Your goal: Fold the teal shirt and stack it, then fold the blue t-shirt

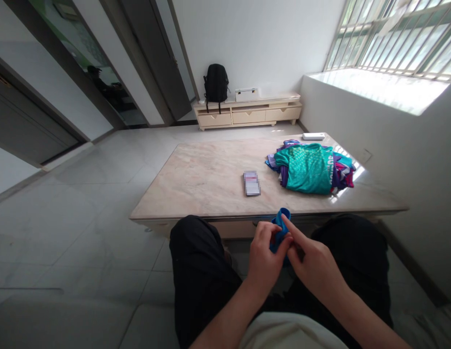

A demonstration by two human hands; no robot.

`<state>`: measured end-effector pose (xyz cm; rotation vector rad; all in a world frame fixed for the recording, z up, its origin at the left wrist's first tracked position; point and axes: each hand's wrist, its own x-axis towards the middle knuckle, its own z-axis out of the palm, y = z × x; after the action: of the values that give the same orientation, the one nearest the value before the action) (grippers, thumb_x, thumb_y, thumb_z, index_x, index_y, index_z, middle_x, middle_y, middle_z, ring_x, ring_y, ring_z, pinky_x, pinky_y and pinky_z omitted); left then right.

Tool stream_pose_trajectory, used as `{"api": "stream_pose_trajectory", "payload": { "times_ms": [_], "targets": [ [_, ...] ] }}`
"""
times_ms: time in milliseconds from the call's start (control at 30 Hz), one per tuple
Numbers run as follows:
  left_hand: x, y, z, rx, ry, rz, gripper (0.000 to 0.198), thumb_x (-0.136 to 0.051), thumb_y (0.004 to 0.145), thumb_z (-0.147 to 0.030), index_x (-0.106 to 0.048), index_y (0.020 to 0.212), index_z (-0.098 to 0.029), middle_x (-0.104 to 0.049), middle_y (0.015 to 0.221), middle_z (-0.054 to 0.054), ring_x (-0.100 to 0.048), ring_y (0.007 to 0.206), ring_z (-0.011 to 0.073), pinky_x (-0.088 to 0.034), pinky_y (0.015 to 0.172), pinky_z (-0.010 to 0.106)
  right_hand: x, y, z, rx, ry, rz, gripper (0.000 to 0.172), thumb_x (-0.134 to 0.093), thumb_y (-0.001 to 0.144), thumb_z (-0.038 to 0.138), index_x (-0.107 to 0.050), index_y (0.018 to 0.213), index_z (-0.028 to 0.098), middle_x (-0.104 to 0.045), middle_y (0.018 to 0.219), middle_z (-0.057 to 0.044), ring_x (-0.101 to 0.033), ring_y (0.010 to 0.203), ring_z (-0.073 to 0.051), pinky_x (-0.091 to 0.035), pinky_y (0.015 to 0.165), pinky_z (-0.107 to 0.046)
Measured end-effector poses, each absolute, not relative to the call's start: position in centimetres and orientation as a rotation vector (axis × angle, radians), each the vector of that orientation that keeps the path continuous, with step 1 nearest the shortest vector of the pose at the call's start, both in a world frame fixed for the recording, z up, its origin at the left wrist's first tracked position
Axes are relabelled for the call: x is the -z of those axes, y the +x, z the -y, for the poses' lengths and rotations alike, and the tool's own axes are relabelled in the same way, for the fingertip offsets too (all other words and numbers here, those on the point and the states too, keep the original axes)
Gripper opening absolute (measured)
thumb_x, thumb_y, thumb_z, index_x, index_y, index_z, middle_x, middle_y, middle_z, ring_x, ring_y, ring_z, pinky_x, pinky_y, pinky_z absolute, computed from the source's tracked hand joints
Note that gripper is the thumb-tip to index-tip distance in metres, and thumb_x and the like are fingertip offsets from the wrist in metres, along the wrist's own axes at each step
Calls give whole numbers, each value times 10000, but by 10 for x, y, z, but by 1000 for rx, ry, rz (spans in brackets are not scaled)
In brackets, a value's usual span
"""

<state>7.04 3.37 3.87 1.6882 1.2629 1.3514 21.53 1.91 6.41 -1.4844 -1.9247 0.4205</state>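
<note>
A small blue item [284, 216], looped at its top, is held between my two hands above my lap, near the table's front edge. What exactly it is I cannot make out. My left hand [265, 249] has its fingers curled round the item's left side. From the right, my right hand [310, 249] pinches it low down, with the index finger laid along its upper part. The fingers partly hide the item. Past my hands, a small pixelated packet [252, 183] lies on the marble-topped table [203, 174].
A heap of teal, purple and pink clothes [307, 169] lies on the table's right side, with a white object [313, 136] behind it. A black backpack [216, 83] and a white case [246, 94] stand on the low cabinet [248, 116]. My knees are against the table front.
</note>
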Motion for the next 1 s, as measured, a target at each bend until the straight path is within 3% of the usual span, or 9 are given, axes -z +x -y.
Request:
{"api": "stream_pose_trajectory", "payload": {
  "times_ms": [233,400,500,600,667,733,800,867,1000],
  "targets": [
    [-32,68,-36,-1172,1676,-1224,182,-586,900,-53,-637,995,-200,-623,977,19,-609,871,165,-480,813,269,-56,231,-25,-304,-1379,2195,772,-390,880,63,-364,1621,280,-787,1037,-29,-770,826,-208,-604,723,-312],
    [-33,62,-41,-1092,1654,-1157,102,-571,917,-124,-630,969,-189,-627,987,31,-600,942,186,-458,866,292,-48,243,-27,-310,-1429,2113,677,-431,928,117,-426,1584,286,-774,993,-35,-762,827,-200,-608,754,-309],
    [-36,55,-44,-1084,1451,-1054,58,-566,943,-202,-609,978,-183,-608,942,16,-564,868,160,-444,816,268,-40,250,-34,-417,-1442,1922,616,-562,970,283,-437,1572,321,-703,1226,-71,-731,1044,-218,-610,871,-337],
    [-41,50,-44,-1087,1246,-908,99,-559,961,-261,-575,1018,-182,-561,891,-6,-491,759,126,-413,717,234,-27,259,-45,-686,-1409,1694,899,-739,875,444,-278,1640,345,-466,1574,-114,-556,1373,-296,-546,1060,-461],
    [-44,50,-43,-1093,1185,-821,131,-560,978,-299,-560,1040,-183,-547,885,-11,-468,732,117,-402,686,224,-19,264,-52,-994,-1321,1604,1032,-805,814,487,-233,1656,319,-415,1629,-137,-485,1443,-332,-464,1140,-539],
    [-45,51,-41,-1129,1211,-812,154,-544,1009,-332,-561,1062,-189,-563,916,-2,-493,769,124,-420,718,226,-15,265,-56,-1292,-1188,1620,891,-831,792,487,-455,1564,253,-562,1519,-148,-552,1378,-349,-444,1150,-544],
    [-44,51,-39,-1191,1296,-871,168,-514,1038,-348,-570,1088,-197,-586,963,13,-535,835,140,-445,783,238,-16,262,-58,-1412,-1134,1666,548,-820,811,470,-718,1273,194,-728,1282,-121,-657,1221,-337,-495,1094,-493],
    [-40,49,-40,-1257,1395,-965,175,-489,1056,-343,-578,1120,-206,-607,1003,28,-575,892,157,-464,843,253,-19,258,-58,-1331,-1203,1653,332,-793,839,452,-784,1024,177,-785,1061,-75,-704,1053,-299,-541,995,-425],
    [-31,38,-47,-1395,1669,-1180,160,-477,1060,-266,-579,1175,-221,-658,1086,61,-645,1026,188,-476,946,281,-30,253,-58,-1072,-1279,1590,235,-764,854,402,-760,923,177,-748,869,-22,-669,847,-218,-530,794,-301]
  ]
}}
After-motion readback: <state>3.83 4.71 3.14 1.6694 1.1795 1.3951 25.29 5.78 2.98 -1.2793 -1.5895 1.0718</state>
